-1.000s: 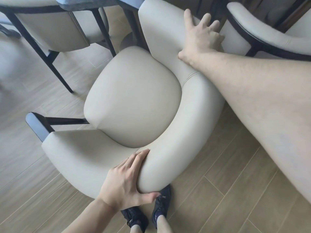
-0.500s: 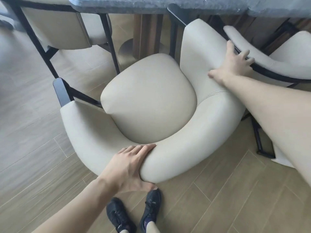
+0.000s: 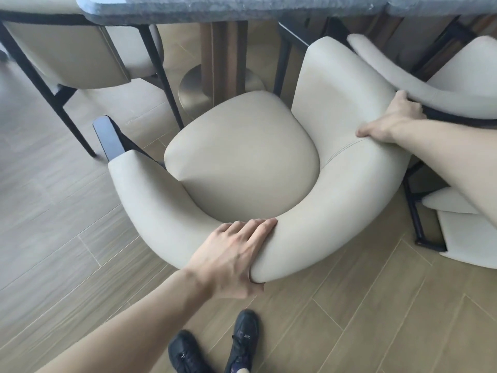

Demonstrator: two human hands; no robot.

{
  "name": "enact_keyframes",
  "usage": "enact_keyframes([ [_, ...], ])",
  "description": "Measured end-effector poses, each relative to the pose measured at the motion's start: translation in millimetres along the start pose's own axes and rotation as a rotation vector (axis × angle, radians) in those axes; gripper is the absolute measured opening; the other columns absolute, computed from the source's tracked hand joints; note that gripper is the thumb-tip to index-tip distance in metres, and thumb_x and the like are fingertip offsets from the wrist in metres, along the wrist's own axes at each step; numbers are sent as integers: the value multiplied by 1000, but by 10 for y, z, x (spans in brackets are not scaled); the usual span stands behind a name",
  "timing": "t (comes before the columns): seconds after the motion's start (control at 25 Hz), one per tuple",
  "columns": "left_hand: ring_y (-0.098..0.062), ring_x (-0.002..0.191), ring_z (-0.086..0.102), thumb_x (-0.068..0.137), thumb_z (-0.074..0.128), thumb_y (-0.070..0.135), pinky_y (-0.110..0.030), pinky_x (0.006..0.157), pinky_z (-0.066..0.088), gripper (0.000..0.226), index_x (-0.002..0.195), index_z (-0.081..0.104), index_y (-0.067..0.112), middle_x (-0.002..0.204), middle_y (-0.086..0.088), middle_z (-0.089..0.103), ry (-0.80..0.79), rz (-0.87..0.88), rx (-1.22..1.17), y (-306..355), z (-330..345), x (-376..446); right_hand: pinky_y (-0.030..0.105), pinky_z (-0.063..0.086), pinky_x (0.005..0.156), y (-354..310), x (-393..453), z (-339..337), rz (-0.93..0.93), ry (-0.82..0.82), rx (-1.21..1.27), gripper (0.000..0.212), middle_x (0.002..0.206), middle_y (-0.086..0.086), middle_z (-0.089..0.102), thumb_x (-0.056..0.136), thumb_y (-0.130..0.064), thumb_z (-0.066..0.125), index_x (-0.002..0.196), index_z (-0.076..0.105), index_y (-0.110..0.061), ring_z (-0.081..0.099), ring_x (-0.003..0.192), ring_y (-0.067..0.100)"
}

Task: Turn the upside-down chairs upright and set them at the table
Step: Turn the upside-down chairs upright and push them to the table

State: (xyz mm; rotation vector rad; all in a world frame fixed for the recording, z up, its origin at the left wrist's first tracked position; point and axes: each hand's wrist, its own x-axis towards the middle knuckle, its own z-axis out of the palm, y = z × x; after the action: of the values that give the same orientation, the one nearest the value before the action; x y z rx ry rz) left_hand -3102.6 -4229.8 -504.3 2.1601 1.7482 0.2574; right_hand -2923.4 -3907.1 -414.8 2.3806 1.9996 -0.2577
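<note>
A big cream chair [image 3: 242, 157] stands upright on the wood floor [image 3: 53, 224], facing the gray table [image 3: 242, 6]. The left hand [image 3: 231, 259] grips the curved back of the chair. The right hand [image 3: 392, 122] grips its right arm. Another cream chair [image 3: 75, 57] is tucked under the table on the left. One more [image 3: 457, 84] sits on the right. Two black shoes [image 3: 215, 348] show at the bottom.

Bare forearms [image 3: 129, 316], black laced shoes [image 3: 242, 337]
</note>
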Motion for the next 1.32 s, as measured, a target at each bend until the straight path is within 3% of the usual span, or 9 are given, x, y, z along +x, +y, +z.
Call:
enact_keyframes([
  [0.28,-26,105,58,67,66,59,-42,91,52,104,151,17,22,133,4,51,-65,49,86,10,-33,359,48,35,110,209,352,125,4,-64,49,98,148,26,39,69,-34,89,144,32,-7,38,138,40],
  [0.48,-30,98,61,69,69,53,-45,76,56,98,148,21,19,124,0,55,-234,220,171,-131,-163,548,52,43,101,788,345,440,192,-151,80,93,145,26,43,67,-33,91,138,40,-4,42,132,46],
  [0.76,-23,106,62,73,61,73,-34,67,50,104,150,9,25,131,6,53,-385,290,382,-733,-604,724,53,43,105,625,277,500,205,-199,221,99,148,26,38,70,-34,89,146,33,-4,38,137,42],
  [0.92,-17,122,52,75,63,72,-39,87,53,107,152,-1,34,142,11,47,-448,162,466,-1143,-985,809,44,34,111,237,220,558,154,-186,288,99,153,24,33,81,-36,80,154,20,-5,34,142,37],
  [1.04,-20,126,49,74,68,69,-39,102,46,110,157,6,29,145,7,47,-381,18,430,-1177,-1029,809,51,37,103,132,-42,546,-110,-146,125,85,148,22,31,84,-56,63,147,30,-10,33,137,43],
  [1.12,-23,133,45,68,73,72,-37,110,38,118,157,11,25,151,4,42,-329,-56,355,-992,-884,812,60,25,109,187,-267,553,-571,-206,-52,90,154,12,22,78,-80,49,144,30,-22,22,142,38],
  [1.2,-23,137,42,63,75,73,-38,113,33,120,156,17,25,152,4,41,-287,-83,301,-802,-728,893,63,23,112,192,-469,522,-1058,-275,-265,104,157,2,25,67,-95,37,149,24,-32,25,144,28],
  [1.24,-23,133,46,62,76,72,-37,110,35,117,154,21,27,148,5,46,-270,-108,255,-748,-687,958,61,27,111,172,-511,534,-1207,-273,-395,111,155,-1,30,62,-96,40,151,21,-32,32,142,25],
  [1.32,-24,116,56,59,78,70,-37,96,42,106,145,30,29,131,6,58,-267,-190,163,-713,-683,1080,57,35,107,119,-499,594,-1276,-244,-560,121,146,-1,40,58,-88,57,153,11,-29,45,132,24],
])
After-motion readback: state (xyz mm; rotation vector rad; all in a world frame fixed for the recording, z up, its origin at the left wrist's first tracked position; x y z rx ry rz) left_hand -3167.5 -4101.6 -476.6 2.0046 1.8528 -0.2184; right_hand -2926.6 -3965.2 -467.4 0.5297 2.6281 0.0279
